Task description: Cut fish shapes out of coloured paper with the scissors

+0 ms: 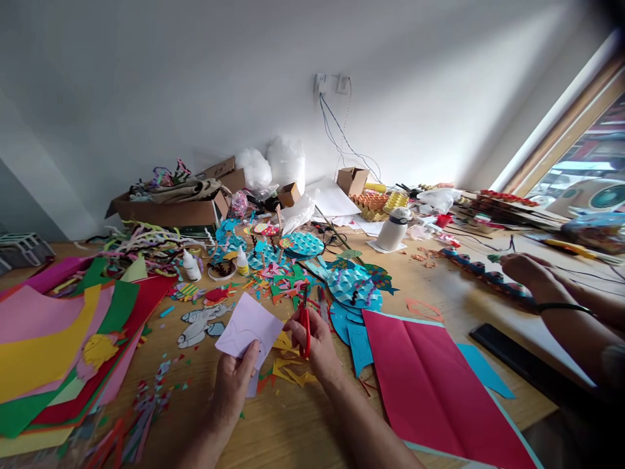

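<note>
Your left hand [234, 381] pinches a thin, flat piece of pale lilac paper [248, 329] with straight edges and a drawn outline, thumb on top. Just right of it, your right hand [315, 342] grips scissors [305, 326] by their smooth red handles. Beyond your hands lie jagged paper scraps [288, 283].

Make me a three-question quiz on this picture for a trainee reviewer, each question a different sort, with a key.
1. True or false: the left hand holds the pale purple paper.

2. Multiple choice: what is in the right hand?
A) a glue bottle
B) red-handled scissors
C) a paintbrush

3. Fill in the blank: from the wearer's view, the small bottle with the yellow label stands to the ____ of the flask.

Key: 1 true; 2 B; 3 left.
</note>
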`<move>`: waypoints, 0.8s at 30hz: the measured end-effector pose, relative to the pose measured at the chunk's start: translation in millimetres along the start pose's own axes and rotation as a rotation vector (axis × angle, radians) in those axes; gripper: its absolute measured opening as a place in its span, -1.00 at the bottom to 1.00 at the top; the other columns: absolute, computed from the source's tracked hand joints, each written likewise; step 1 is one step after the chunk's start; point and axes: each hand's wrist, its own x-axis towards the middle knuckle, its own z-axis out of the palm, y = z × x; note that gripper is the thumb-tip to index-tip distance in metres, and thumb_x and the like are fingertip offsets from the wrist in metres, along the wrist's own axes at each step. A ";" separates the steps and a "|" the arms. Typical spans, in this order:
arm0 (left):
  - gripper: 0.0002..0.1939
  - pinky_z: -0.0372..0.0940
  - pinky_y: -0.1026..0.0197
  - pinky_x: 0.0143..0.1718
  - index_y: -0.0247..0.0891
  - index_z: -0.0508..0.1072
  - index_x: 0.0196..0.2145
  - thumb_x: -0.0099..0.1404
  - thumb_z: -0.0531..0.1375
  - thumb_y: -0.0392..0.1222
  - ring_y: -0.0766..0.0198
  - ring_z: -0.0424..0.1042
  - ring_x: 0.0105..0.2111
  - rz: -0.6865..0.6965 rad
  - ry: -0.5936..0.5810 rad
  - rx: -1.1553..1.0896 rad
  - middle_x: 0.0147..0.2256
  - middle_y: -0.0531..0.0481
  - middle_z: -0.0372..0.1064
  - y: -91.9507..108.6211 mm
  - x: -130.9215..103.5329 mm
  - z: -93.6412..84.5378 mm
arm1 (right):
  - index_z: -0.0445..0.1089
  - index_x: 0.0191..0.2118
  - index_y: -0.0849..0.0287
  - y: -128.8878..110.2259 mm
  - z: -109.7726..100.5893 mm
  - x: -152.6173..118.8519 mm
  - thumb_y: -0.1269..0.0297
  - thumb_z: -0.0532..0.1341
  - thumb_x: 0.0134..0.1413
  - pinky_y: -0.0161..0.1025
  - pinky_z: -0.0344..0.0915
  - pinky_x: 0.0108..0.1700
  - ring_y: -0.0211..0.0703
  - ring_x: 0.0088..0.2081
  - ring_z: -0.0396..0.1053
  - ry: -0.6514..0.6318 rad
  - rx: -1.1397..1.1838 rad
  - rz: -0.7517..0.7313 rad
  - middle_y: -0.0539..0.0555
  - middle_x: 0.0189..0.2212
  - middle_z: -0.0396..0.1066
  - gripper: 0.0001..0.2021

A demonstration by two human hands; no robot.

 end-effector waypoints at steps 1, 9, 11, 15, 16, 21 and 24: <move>-0.77 0.12 0.29 -0.75 -0.23 0.40 -0.62 -0.05 0.23 -0.02 0.35 0.15 -0.78 0.008 -0.008 0.008 -0.78 0.15 0.19 -0.8 0.2 0.5 | 0.23 -0.45 0.19 -1.4 0.2 -0.5 0.25 0.27 -0.14 -0.41 0.08 -0.58 -0.36 -0.59 0.14 -0.005 -0.001 -0.001 -0.10 -0.58 0.18 -0.80; -0.81 0.35 0.16 -0.49 -0.18 0.47 -0.56 -0.07 0.23 -0.02 0.04 0.47 -0.44 0.109 -0.039 0.053 -0.64 -0.01 0.43 -6.1 4.6 -0.7 | 0.18 -0.50 0.17 -5.2 3.9 2.4 0.29 0.31 -0.25 -0.42 0.01 -0.61 -0.40 -0.64 0.06 -0.019 0.019 -0.001 -0.13 -0.64 0.19 -0.75; -0.83 0.37 0.14 -0.44 -0.18 0.47 -0.55 -0.06 0.23 -0.04 0.02 0.48 -0.39 0.130 -0.039 0.060 -0.61 -0.03 0.45 -6.4 5.1 -2.1 | 0.17 -0.52 0.17 -4.1 3.5 3.6 0.30 0.29 -0.25 -0.42 0.02 -0.61 -0.39 -0.65 0.06 -0.005 0.022 -0.012 -0.13 -0.65 0.18 -0.77; -0.80 0.39 0.12 -0.39 -0.18 0.48 -0.51 -0.05 0.22 -0.01 0.01 0.48 -0.34 0.158 -0.026 0.067 -0.56 -0.04 0.49 -9.9 7.2 -3.5 | 0.18 -0.52 0.17 -1.7 1.0 5.5 0.32 0.29 -0.25 -0.42 0.03 -0.61 -0.39 -0.65 0.07 0.033 0.024 -0.027 -0.14 -0.65 0.14 -0.78; -0.79 0.39 0.11 -0.39 -0.19 0.49 -0.51 -0.05 0.22 0.00 0.01 0.48 -0.34 0.162 -0.020 0.067 -0.55 -0.04 0.49 -11.1 7.8 -3.4 | 0.18 -0.51 0.16 -1.2 0.1 5.9 0.32 0.29 -0.24 -0.42 0.03 -0.62 -0.39 -0.65 0.07 0.047 0.027 -0.030 -0.15 -0.65 0.14 -0.77; -0.78 0.39 0.11 -0.37 -0.19 0.49 -0.52 -0.06 0.22 0.00 0.00 0.49 -0.34 0.166 -0.005 0.062 -0.58 -0.04 0.48 -11.7 7.9 -2.4 | 0.20 -0.45 0.15 0.4 -3.4 6.3 0.24 0.28 -0.18 -0.42 0.07 -0.61 -0.38 -0.63 0.11 0.067 0.047 -0.038 -0.12 -0.58 0.20 -0.77; -0.81 0.39 0.12 -0.40 -0.19 0.48 -0.54 -0.05 0.22 -0.02 0.00 0.48 -0.34 0.164 0.006 0.048 -0.62 -0.02 0.45 -7.8 5.6 -1.0 | 0.24 -0.44 0.17 0.1 -2.0 4.9 0.23 0.31 -0.21 -0.41 0.11 -0.58 -0.36 -0.59 0.16 0.017 0.053 -0.034 -0.08 -0.53 0.26 -0.76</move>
